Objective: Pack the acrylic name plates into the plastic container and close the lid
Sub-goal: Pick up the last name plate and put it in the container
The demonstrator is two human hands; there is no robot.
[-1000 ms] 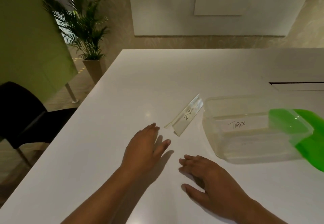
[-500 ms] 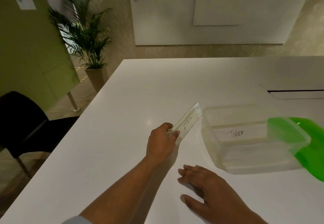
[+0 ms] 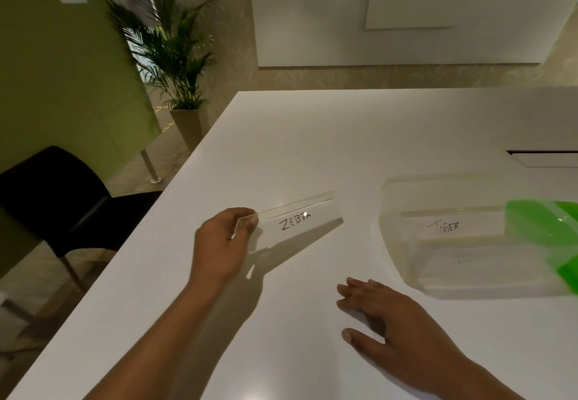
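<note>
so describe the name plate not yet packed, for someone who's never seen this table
On the white table, left of the clear plastic container, the left hand pinches one end of a clear acrylic plate. It reads ZEBRA, whereas the TIGER plate sits inside the container.

dim warm light | soft shadows fall rightward | wide-angle bowing at edges | slightly soft

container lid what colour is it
The lid is translucent bright green, clearest in the head view.
</note>
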